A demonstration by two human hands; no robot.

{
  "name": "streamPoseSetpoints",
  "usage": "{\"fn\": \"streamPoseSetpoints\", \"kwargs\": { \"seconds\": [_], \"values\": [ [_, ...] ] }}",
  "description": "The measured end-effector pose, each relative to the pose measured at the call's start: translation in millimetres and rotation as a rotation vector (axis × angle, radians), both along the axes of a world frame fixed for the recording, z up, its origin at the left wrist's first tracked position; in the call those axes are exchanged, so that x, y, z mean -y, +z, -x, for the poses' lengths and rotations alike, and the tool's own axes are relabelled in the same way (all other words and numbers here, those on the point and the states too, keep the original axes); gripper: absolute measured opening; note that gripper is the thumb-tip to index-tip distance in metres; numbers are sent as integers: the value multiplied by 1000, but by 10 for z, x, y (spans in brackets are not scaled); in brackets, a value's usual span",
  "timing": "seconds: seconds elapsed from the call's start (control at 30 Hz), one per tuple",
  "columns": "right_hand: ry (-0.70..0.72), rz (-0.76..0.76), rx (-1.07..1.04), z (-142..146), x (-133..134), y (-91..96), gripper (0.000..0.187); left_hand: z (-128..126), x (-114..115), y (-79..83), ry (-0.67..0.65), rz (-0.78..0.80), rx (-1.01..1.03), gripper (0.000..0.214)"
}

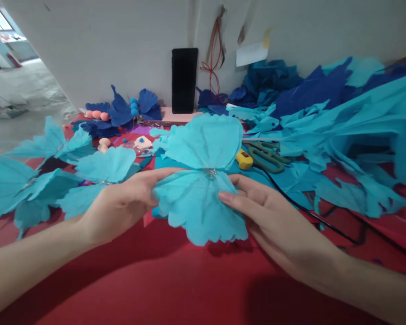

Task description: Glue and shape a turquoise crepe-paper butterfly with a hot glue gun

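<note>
Between both hands I hold a light turquoise fabric butterfly (208, 203), its two scalloped wings joined at a narrow, shiny gathered middle. My left hand (122, 203) grips the left edge, with some fingertips hidden behind the cloth. My right hand (257, 203) pinches the right side of the lower wing, thumb in front and fingers behind. Just beyond my right hand lie a yellow-handled tool (244, 159) and a pair of dark green scissors (269, 155). Similar turquoise butterflies (104, 167) lie left of my left hand.
A black phone (184, 81) leans upright against the wall. Dark blue butterflies (122, 108) and coral beads (96, 115) sit at the back left. Turquoise fabric pieces (311, 131) are heaped on the right. A black cord (307, 210) crosses the red tabletop (176, 284).
</note>
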State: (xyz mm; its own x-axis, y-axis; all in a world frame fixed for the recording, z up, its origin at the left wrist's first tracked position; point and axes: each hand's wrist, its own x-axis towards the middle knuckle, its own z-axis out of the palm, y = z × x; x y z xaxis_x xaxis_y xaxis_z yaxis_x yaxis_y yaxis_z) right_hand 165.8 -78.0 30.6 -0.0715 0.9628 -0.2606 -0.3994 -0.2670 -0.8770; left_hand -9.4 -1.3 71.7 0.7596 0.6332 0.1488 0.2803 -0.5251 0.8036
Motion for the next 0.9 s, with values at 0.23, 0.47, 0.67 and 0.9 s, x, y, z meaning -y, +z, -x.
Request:
{"fn": "streamPoseSetpoints", "kwargs": {
  "seconds": [0.23,0.47,0.67,0.9],
  "values": [
    [64,53,1,35,22,6,27,-36,60,-57,263,589,31,16],
    [106,-3,115,56,0,-14,26,-78,106,-100,356,681,129,8],
    [20,-129,181,21,-37,8,25,-76,94,-122,210,679,65,3],
    [-28,-100,292,7,6,-24,24,-96,138,-155,191,631,30,15]
  ]
}}
